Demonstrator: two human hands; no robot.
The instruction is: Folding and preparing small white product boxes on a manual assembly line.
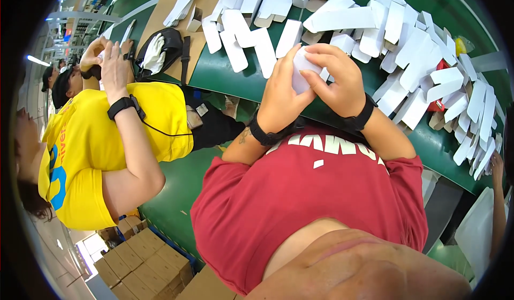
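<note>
- Left hand (pixel 279 99) and right hand (pixel 338 78) both gripped one small white carton (pixel 301 71), fingers curled around it.
- Carton was held above green table (pixel 225 75), near loose white cartons (pixel 375 27).

White box (pixel 301 70) mostly hidden — fingers (pixel 321 59) cover it.

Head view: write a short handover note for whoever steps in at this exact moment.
Left hand and right hand both grip one small white carton, held above the green belt; it looks partly folded.
A heap of flat white cartons lies across the belt ahead and to the right.
Done: one carton picked up.
Left: apparently finishing this one; the heap remains.
A co-worker in a yellow shirt works on the left.
</note>
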